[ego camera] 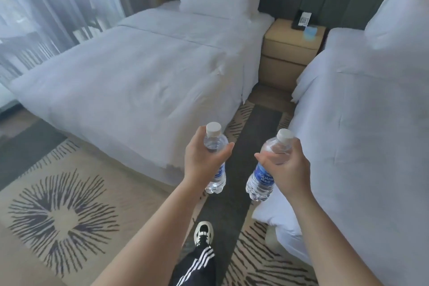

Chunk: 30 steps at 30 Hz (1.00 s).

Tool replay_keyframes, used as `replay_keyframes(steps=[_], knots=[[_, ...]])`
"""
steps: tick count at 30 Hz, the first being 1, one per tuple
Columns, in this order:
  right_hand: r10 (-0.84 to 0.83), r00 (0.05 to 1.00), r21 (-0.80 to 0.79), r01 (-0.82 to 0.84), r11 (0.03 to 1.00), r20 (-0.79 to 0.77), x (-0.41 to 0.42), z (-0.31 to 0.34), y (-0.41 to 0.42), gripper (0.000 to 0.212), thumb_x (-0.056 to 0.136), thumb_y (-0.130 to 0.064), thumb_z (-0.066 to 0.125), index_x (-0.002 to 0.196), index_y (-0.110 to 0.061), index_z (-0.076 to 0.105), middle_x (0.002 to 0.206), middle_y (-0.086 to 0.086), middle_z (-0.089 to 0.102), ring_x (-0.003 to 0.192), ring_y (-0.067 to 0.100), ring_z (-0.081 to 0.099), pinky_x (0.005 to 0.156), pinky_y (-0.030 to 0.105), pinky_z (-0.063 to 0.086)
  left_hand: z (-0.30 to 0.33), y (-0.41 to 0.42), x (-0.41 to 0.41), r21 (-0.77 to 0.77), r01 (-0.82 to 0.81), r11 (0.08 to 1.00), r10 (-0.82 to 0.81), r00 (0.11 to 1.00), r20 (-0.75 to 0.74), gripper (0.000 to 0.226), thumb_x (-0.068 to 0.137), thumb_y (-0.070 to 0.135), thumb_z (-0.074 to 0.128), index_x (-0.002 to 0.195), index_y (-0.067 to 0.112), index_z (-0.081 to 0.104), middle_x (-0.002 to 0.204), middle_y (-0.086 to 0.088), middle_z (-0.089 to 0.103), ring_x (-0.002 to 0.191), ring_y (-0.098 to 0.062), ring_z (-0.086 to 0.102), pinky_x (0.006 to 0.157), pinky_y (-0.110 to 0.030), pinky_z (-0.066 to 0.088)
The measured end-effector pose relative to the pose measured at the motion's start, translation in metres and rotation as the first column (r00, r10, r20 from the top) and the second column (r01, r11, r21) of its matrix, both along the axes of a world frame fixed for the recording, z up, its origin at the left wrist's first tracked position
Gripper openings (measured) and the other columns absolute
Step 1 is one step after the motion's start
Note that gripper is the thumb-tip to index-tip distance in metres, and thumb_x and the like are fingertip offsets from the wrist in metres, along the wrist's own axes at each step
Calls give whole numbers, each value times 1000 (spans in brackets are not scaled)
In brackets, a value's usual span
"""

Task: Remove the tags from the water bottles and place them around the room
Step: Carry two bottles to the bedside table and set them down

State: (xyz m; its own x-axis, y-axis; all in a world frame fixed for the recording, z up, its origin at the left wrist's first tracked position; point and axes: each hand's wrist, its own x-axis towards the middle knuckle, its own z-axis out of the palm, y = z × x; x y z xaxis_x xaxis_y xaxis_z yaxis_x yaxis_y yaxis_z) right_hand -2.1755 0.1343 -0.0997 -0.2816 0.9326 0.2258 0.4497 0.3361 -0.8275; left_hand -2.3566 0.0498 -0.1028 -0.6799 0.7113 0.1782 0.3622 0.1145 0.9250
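Note:
I hold two clear water bottles with white caps and blue labels in front of me. My left hand (204,158) grips the upper body of the left bottle (216,144), which stands nearly upright. My right hand (286,162) grips the right bottle (261,181), which tilts with its cap to the upper right. No tag shows on either bottle neck. Both bottles hang above the carpet in the aisle between two beds.
A white bed (139,76) with a pillow lies ahead on the left, another white bed (371,111) on the right. A tan nightstand (290,49) with a phone (301,20) stands at the aisle's far end. Curtains (46,7) cover the window at left. My foot (203,232) is on the patterned carpet.

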Motion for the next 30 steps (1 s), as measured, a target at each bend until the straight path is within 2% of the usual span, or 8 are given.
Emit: replay_keyframes(steps=[4,9,12,15,18,23,27,30], knots=[[-74,997,-2,74,997,7,-56,4,80,71,65,-47,81,122,-21,46,111,-2,60,94,12,55,79,22,47,1,90,-64,-27,55,998,-56,998,-18,43,64,54,76,99,42,53,91,18,66,84,-5,65,78,-38,57],[-172,985,14,172,985,-9,-108,20,173,67,65,-48,80,119,-24,46,105,-8,57,91,10,56,69,9,40,14,200,-122,-48,117,992,-120,991,-66,39,63,59,73,89,56,45,88,29,62,80,0,64,73,-38,58],[-225,974,43,225,973,3,-126,26,223,68,66,-48,80,120,-24,46,106,-8,57,91,10,55,70,9,41,20,259,-142,-28,157,987,-159,982,-97,39,64,61,72,90,59,44,91,39,57,81,7,61,65,-26,52],[-271,962,45,271,962,14,-139,25,274,68,66,-50,79,120,-24,46,110,-3,61,93,13,58,76,22,49,22,316,-156,-11,192,981,-192,975,-113,40,64,61,73,91,61,43,91,41,57,84,13,58,61,-19,45],[-284,959,35,283,958,12,-148,15,327,66,66,-51,78,117,-27,45,107,-6,60,91,12,58,72,15,45,18,374,-164,0,219,976,-217,969,-122,40,65,61,72,92,62,43,93,45,54,87,18,56,61,-14,41],[-262,965,22,261,965,21,-160,-5,437,67,65,-53,78,118,-31,44,107,-15,56,89,7,57,69,10,44,7,490,-170,14,263,965,-260,959,-113,38,64,63,70,92,54,45,94,41,56,88,14,58,62,-11,40],[-253,967,-35,253,967,9,-169,-6,545,68,66,-51,79,120,-29,45,113,-9,60,96,13,61,77,26,55,14,598,-169,-1,304,953,-303,948,-93,38,63,61,71,92,55,46,93,36,58,89,10,59,66,-14,44],[-239,971,-51,239,970,13,-170,4,622,65,66,-47,81,117,-28,45,113,-3,63,91,11,61,73,24,53,22,673,-167,5,314,949,-313,947,-69,36,65,54,74,90,43,50,88,27,63,82,2,63,67,-22,51]])
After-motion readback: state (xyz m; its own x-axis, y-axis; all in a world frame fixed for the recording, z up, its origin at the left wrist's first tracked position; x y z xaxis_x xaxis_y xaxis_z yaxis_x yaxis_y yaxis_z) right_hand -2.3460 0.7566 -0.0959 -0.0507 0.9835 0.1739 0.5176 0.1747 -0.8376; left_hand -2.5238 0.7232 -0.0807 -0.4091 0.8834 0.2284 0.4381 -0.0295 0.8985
